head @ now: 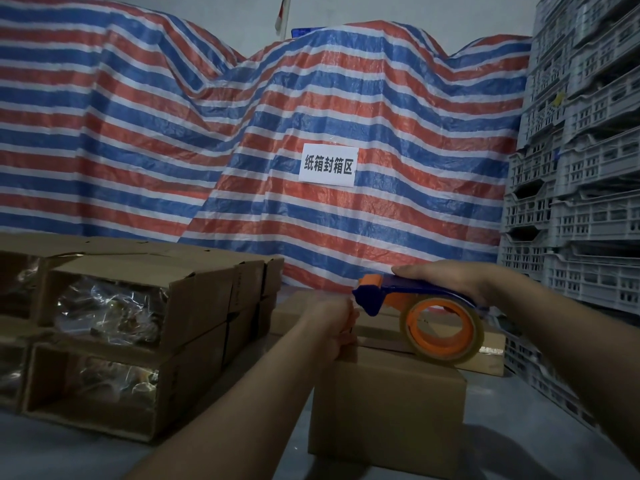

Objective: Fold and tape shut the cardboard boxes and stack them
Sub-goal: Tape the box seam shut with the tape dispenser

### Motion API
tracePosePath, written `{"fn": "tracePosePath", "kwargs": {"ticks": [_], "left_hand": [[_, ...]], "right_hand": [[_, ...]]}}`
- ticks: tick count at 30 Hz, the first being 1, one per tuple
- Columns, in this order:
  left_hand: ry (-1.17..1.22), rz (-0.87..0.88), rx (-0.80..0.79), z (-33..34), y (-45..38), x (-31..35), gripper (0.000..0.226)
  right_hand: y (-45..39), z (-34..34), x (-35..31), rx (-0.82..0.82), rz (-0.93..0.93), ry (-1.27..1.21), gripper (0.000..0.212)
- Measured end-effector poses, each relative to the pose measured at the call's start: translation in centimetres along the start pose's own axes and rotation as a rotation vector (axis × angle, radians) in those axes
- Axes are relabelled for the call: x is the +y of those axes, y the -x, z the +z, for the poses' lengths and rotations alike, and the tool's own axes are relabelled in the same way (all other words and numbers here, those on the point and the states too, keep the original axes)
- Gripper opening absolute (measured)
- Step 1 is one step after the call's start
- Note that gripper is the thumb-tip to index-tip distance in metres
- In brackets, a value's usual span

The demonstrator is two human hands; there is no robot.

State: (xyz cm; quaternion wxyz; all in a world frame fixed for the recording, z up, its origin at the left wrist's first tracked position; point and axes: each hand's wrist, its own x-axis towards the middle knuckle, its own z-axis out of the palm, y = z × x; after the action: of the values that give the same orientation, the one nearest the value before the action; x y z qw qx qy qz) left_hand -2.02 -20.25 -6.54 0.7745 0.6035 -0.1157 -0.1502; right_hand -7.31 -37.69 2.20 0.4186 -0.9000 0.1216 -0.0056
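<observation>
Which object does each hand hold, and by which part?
The right hand grips the tape dispenser by its blue top handle. The left hand rests on the cardboard box top edge; any pinch is unclear.

You are working in dim, flat light; glare glints off plastic wrap [110, 310] inside the open boxes [138, 306] (left), and wide-angle distortion bends the crates [588, 168] at the right edge.
</observation>
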Motion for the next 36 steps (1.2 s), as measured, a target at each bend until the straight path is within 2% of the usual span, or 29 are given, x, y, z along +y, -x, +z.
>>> {"fn": "tracePosePath", "kwargs": {"ticks": [8, 13, 16, 20, 23, 26, 36], "left_hand": [[0.254, -0.038, 0.131, -0.5, -0.6, -0.2, 0.017], [0.382, -0.002, 0.178, -1.0, -0.6, -0.8, 0.012], [0.246, 0.042, 0.211, -2.1, -0.9, -0.7, 0.014], [-0.260, 0.229, 0.364, -4.4, -1.3, -1.3, 0.016], [-0.423, 0.202, 0.308, -6.0, -1.1, -2.5, 0.011], [-0.498, 0.202, 0.296, -6.4, -1.0, -2.9, 0.024], [-0.461, 0.163, 0.239, -7.3, -1.8, -4.9, 0.027]], "right_hand": [[1.1, -2.0, 0.2, -0.033, 0.065, 0.062, 0.053], [0.9, -0.2, -0.1, 0.006, -0.044, 0.178, 0.049], [0.5, 0.5, -0.6, 0.008, -0.040, 0.247, 0.044], [0.0, 0.9, -1.3, -0.034, 0.018, 0.277, 0.043], [-0.8, 1.4, -1.9, -0.031, 0.025, 0.375, 0.042], [-1.7, 1.7, -2.4, -0.009, 0.064, 0.433, 0.044], [-2.8, 2.0, -2.5, 0.000, 0.070, 0.581, 0.048]]}}
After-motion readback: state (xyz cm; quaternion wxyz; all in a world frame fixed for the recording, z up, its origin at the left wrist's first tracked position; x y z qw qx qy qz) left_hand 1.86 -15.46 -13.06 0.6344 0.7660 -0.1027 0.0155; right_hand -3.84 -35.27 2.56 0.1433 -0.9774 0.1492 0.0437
